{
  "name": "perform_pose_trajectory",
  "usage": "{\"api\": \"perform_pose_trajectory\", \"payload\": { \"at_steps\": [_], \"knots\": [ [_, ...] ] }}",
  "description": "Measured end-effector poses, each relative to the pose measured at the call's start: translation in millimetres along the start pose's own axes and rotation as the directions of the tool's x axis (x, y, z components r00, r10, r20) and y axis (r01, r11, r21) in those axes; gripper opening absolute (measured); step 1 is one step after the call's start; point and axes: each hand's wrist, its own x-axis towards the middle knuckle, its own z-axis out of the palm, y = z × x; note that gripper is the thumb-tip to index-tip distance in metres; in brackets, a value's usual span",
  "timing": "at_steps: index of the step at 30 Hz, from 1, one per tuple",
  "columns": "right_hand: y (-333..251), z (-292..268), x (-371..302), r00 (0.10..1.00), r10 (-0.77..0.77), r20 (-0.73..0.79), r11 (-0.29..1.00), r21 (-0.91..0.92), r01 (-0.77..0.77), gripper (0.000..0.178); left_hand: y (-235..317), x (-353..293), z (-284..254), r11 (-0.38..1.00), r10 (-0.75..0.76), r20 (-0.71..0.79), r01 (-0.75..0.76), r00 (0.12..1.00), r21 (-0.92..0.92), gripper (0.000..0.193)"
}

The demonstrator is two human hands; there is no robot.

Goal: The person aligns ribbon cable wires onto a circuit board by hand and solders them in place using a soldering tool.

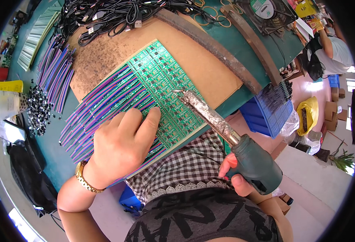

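A green circuit board panel (165,76) lies tilted on the table, with rows of small parts and many blue, red and black wires (104,94) fanned out to its left. Over those wires rests my left hand (123,139), fingers curled and the index fingertip down at the board's wire ends; whatever it pinches is hidden. My right hand (240,183) grips a soldering iron (254,161) by its dark green handle. The iron's worn metal barrel (213,117) slants up and left, its tip (178,92) over the board, and I cannot tell whether it touches.
Brown fibreboard (209,72) lies beneath the panel, with a rusty metal bar (213,44) across it. Black cables (117,16), more wire bundles (56,76) and small black parts (39,109) surround it. A fan (266,12) stands far right; another person (335,52) is beyond.
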Motion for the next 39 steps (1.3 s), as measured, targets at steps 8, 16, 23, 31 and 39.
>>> {"api": "perform_pose_trajectory", "payload": {
  "at_steps": [8,16,23,31,39],
  "knots": [
    [-2.9,7.9,42.9,0.976,0.133,-0.174,0.946,0.317,-0.072,0.057,-0.6,-0.5,2.0,0.999,0.04,-0.048,-0.039,0.998,0.018,0.032],
    [3.9,25.7,102.5,0.988,-0.037,-0.153,0.629,0.764,0.142,0.037,4.0,-4.5,-12.4,0.998,-0.043,0.075,0.047,0.996,-0.052,0.031],
    [7.5,55.3,105.3,0.987,-0.066,-0.147,0.653,0.741,0.154,0.036,-36.6,-7.1,-54.6,0.886,-0.46,-0.046,0.454,0.887,-0.095,0.024],
    [11.9,73.5,109.3,0.967,-0.079,-0.243,0.632,0.738,0.237,0.037,-116.0,-17.5,-33.3,0.819,-0.379,-0.186,0.422,0.907,0.39,0.004],
    [10.3,69.6,117.3,0.955,-0.157,-0.253,0.654,0.698,0.292,0.035,-110.2,-13.5,-56.5,0.839,-0.533,-0.374,0.533,0.759,-0.112,0.008]
  ]
}}
